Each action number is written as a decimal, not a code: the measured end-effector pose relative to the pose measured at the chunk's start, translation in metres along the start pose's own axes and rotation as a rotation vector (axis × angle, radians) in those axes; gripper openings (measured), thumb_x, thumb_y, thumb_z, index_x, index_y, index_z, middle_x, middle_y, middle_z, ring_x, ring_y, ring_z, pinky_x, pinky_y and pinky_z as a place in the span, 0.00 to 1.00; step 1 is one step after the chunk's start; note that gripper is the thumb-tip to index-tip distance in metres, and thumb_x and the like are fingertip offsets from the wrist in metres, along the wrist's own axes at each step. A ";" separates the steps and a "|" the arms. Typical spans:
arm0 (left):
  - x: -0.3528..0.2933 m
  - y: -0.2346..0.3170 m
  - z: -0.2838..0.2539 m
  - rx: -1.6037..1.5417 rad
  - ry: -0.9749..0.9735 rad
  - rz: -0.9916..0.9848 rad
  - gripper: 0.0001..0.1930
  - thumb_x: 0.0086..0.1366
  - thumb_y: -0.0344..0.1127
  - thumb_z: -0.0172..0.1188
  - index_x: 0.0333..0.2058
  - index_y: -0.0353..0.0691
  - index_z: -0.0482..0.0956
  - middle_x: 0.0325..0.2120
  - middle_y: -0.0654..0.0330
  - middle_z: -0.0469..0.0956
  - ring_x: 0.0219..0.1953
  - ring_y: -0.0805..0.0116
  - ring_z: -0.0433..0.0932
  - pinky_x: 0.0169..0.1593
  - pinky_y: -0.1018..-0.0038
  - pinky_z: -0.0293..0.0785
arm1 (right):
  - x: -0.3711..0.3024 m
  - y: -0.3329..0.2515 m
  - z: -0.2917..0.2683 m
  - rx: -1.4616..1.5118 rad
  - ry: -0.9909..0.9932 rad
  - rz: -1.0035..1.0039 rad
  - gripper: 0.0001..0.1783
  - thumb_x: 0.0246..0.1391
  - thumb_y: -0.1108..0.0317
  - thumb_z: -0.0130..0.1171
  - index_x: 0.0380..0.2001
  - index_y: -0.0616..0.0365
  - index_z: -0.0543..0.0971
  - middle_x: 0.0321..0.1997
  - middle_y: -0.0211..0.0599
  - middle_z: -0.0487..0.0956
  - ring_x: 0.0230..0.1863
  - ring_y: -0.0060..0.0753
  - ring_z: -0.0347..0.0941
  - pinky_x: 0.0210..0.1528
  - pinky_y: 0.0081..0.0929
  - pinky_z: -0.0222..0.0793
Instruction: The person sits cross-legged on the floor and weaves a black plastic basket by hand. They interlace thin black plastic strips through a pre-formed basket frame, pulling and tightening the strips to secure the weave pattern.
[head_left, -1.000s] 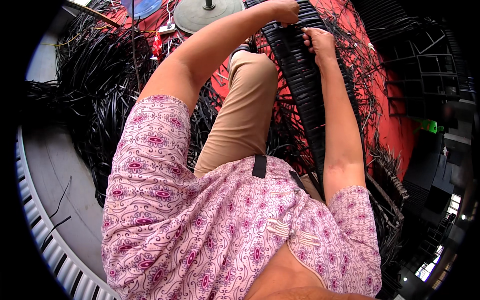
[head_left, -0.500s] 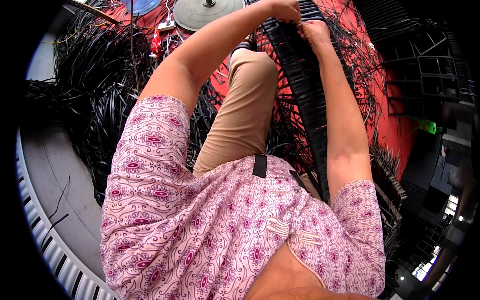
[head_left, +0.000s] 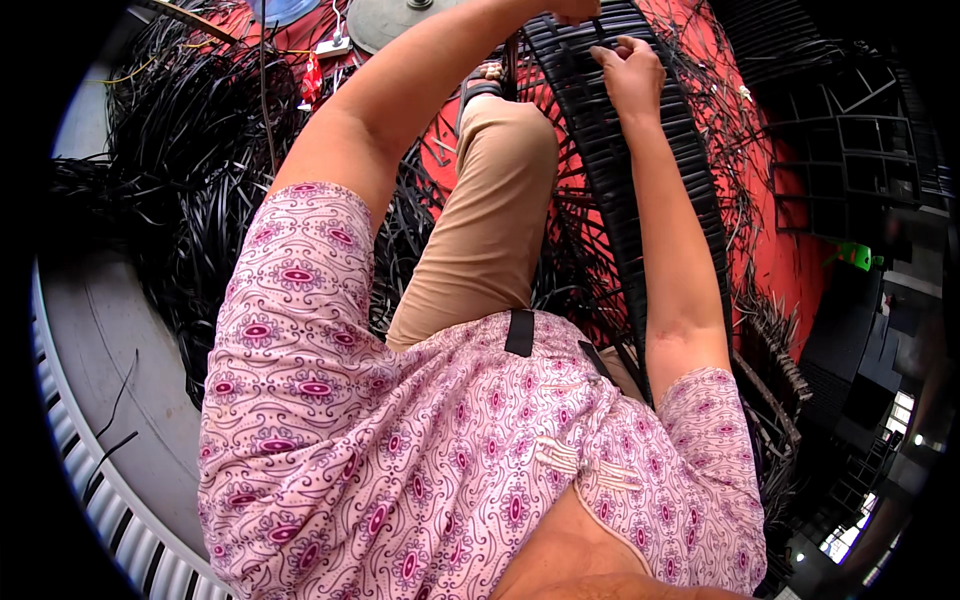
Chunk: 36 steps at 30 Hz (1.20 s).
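Observation:
A long curved frame woven with black plastic strips (head_left: 610,110) stands in front of me, right of my bent leg. At its far end, my left hand (head_left: 574,9) is partly cut off by the upper edge of the view. Its fingers are closed on a thin black plastic strip, of which only a short dark piece shows. My right hand (head_left: 636,80) hovers over the woven surface, lower and to the right. Its thumb and fingers are bent but apart, with nothing visible between them.
Heaps of loose black strips (head_left: 190,220) lie on my left, more scattered over the red floor covering (head_left: 790,270). A round grey disc (head_left: 385,28) and a white power socket (head_left: 333,47) are at the far left. Dark gridded frames (head_left: 850,145) stand at right.
My hands were close together over the woven frame. My left hand has moved up and away, and my right hand has opened. More of the woven surface shows.

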<state>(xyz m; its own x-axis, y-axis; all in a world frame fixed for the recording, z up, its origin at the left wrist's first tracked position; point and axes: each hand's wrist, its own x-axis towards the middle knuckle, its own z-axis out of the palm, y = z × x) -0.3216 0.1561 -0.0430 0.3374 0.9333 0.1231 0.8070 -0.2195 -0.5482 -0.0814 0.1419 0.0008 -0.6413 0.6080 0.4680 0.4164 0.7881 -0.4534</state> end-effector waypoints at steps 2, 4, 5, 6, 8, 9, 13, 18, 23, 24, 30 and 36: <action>-0.016 -0.009 0.000 0.415 0.200 0.154 0.09 0.50 0.43 0.62 0.17 0.49 0.84 0.17 0.68 0.78 0.22 0.67 0.74 0.30 0.64 0.69 | -0.005 -0.015 -0.002 -0.193 0.187 -0.319 0.23 0.49 0.60 0.70 0.43 0.65 0.81 0.42 0.49 0.82 0.45 0.51 0.78 0.51 0.43 0.72; -0.011 -0.004 -0.020 0.535 0.259 0.121 0.10 0.51 0.44 0.61 0.17 0.50 0.82 0.16 0.69 0.77 0.22 0.68 0.72 0.31 0.64 0.66 | 0.002 -0.016 -0.004 -0.025 0.157 -0.225 0.20 0.49 0.62 0.68 0.43 0.64 0.81 0.43 0.46 0.80 0.46 0.51 0.76 0.51 0.43 0.72; 0.000 0.008 -0.046 0.585 0.153 0.129 0.11 0.53 0.43 0.59 0.15 0.50 0.80 0.15 0.70 0.73 0.21 0.68 0.68 0.32 0.65 0.63 | 0.007 -0.008 -0.008 0.013 0.171 -0.220 0.18 0.51 0.62 0.68 0.43 0.61 0.82 0.41 0.42 0.82 0.43 0.44 0.78 0.48 0.38 0.73; -0.003 0.005 -0.051 0.613 0.215 0.117 0.11 0.53 0.43 0.59 0.15 0.50 0.80 0.15 0.70 0.73 0.21 0.68 0.68 0.33 0.65 0.63 | 0.014 -0.013 -0.005 0.077 0.174 -0.245 0.16 0.54 0.61 0.68 0.42 0.59 0.83 0.38 0.38 0.83 0.40 0.38 0.80 0.44 0.34 0.75; -0.016 0.002 -0.055 0.660 0.332 0.092 0.11 0.53 0.43 0.59 0.15 0.49 0.79 0.15 0.71 0.73 0.22 0.68 0.68 0.33 0.65 0.63 | 0.022 -0.030 0.001 0.291 0.139 -0.217 0.09 0.60 0.65 0.62 0.39 0.58 0.82 0.31 0.28 0.80 0.33 0.21 0.75 0.36 0.20 0.70; -0.020 -0.001 -0.058 0.681 0.266 0.076 0.11 0.53 0.42 0.59 0.15 0.50 0.79 0.14 0.70 0.73 0.21 0.68 0.69 0.31 0.65 0.63 | 0.024 -0.036 0.005 0.396 0.120 -0.199 0.07 0.63 0.67 0.59 0.37 0.58 0.82 0.27 0.23 0.79 0.29 0.12 0.72 0.31 0.13 0.67; -0.009 -0.008 -0.084 0.448 0.199 -0.123 0.11 0.52 0.42 0.59 0.13 0.49 0.78 0.13 0.67 0.73 0.17 0.68 0.71 0.24 0.63 0.65 | 0.046 -0.008 0.002 0.808 -0.307 0.115 0.11 0.62 0.66 0.59 0.44 0.59 0.82 0.33 0.32 0.83 0.35 0.33 0.81 0.43 0.24 0.76; -0.009 -0.010 -0.097 0.093 0.227 -0.166 0.11 0.54 0.39 0.60 0.17 0.41 0.82 0.14 0.58 0.77 0.18 0.60 0.76 0.24 0.60 0.71 | 0.034 -0.008 -0.014 0.930 -0.294 0.042 0.12 0.64 0.60 0.62 0.44 0.53 0.85 0.33 0.26 0.84 0.35 0.16 0.80 0.34 0.13 0.73; -0.018 -0.003 -0.104 -1.026 0.634 -0.505 0.11 0.59 0.37 0.60 0.28 0.34 0.81 0.21 0.51 0.80 0.25 0.56 0.79 0.31 0.59 0.74 | 0.030 -0.001 -0.022 0.961 -0.215 0.131 0.12 0.59 0.60 0.66 0.38 0.57 0.85 0.28 0.25 0.83 0.29 0.17 0.79 0.28 0.14 0.69; -0.018 0.000 -0.100 -1.112 0.666 -0.553 0.12 0.59 0.37 0.59 0.30 0.32 0.81 0.23 0.50 0.81 0.27 0.55 0.79 0.32 0.59 0.75 | 0.030 0.000 -0.022 0.977 -0.194 0.166 0.12 0.59 0.60 0.66 0.37 0.58 0.85 0.27 0.26 0.83 0.28 0.17 0.79 0.28 0.14 0.69; -0.042 0.003 -0.064 -1.211 0.332 -0.732 0.08 0.57 0.36 0.59 0.31 0.38 0.82 0.22 0.52 0.80 0.26 0.61 0.77 0.32 0.62 0.74 | 0.032 -0.001 -0.015 0.994 -0.176 0.229 0.11 0.58 0.61 0.67 0.35 0.58 0.84 0.25 0.25 0.81 0.26 0.17 0.76 0.27 0.14 0.66; -0.048 0.017 -0.026 -1.032 0.266 -0.693 0.08 0.54 0.36 0.60 0.26 0.40 0.85 0.22 0.50 0.81 0.27 0.59 0.81 0.35 0.60 0.77 | 0.032 -0.010 -0.009 1.009 -0.192 0.219 0.11 0.59 0.61 0.66 0.37 0.59 0.84 0.26 0.26 0.81 0.25 0.18 0.76 0.26 0.15 0.65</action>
<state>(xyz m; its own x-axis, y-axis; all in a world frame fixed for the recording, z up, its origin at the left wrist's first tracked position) -0.3116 0.1003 -0.0364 -0.3151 0.8812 0.3523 0.8131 0.0592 0.5791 -0.1004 0.1540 0.0273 -0.7450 0.6327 0.2114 -0.1381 0.1638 -0.9768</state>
